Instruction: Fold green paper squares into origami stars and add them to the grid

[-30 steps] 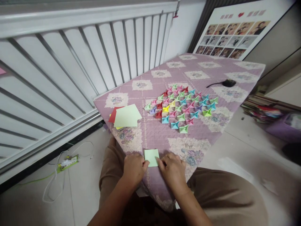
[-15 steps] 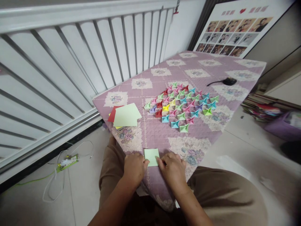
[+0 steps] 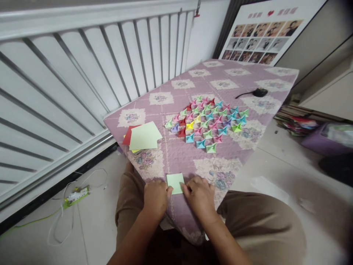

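Observation:
A small pale green square of paper (image 3: 175, 182) lies near the front corner of the table, between my two hands. My left hand (image 3: 156, 197) is closed, its thumb at the lower left edge of the square. On the opposite side my right hand (image 3: 199, 194) has its fingers curled, with the thumb on the lower right corner. Fingertips under or behind the paper are hidden. Farther back stand several folded paper pieces (image 3: 208, 125) in rows, in green, pink, blue, red, yellow and purple.
Loose sheets of green, red and yellow paper (image 3: 145, 136) lie at the table's left. A black mouse-like object (image 3: 260, 92) with a cord sits at the far right of the floral tablecloth (image 3: 176, 154). A white radiator (image 3: 132, 55) borders the left side; a power strip (image 3: 77, 195) is on the floor.
The camera view has shifted slightly. Both hands stay at the edges of the green square, with hardly any movement of the fingers.

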`<state>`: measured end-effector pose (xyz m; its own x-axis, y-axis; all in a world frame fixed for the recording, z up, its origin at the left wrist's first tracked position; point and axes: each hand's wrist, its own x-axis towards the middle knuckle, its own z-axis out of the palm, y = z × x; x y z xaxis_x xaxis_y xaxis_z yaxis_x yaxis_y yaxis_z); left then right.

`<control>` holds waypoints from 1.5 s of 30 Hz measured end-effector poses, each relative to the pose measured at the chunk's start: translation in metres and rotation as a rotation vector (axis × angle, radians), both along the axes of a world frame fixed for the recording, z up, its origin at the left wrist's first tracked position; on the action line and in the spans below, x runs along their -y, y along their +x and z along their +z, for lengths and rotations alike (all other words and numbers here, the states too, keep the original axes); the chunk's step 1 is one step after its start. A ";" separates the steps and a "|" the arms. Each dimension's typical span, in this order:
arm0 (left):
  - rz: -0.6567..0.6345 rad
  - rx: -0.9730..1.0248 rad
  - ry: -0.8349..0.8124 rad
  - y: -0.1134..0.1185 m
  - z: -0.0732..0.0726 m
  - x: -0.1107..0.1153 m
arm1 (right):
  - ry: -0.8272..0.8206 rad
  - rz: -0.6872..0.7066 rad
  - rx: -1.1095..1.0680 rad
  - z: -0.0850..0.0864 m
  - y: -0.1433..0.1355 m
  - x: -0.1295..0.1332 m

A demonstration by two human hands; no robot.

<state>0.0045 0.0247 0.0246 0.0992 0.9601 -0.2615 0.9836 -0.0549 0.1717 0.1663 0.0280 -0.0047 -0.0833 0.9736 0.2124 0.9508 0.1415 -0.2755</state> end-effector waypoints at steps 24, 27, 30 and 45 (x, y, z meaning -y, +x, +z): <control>0.001 0.006 0.118 -0.001 -0.009 0.008 | 0.027 0.002 0.002 0.000 0.000 0.003; 0.000 0.018 0.223 -0.002 -0.014 0.011 | 0.035 -0.019 -0.042 0.000 -0.001 0.004; -0.145 0.018 0.329 -0.004 -0.020 0.011 | 0.016 -0.032 -0.058 0.002 -0.002 0.005; -0.765 -0.047 0.379 -0.012 -0.020 -0.002 | 0.158 0.261 -0.225 -0.008 0.007 0.019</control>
<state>-0.0078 0.0268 0.0042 0.7529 0.6567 0.0433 0.6580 -0.7523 -0.0327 0.1736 0.0094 -0.0131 -0.2586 0.8793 0.3999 0.7951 0.4288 -0.4288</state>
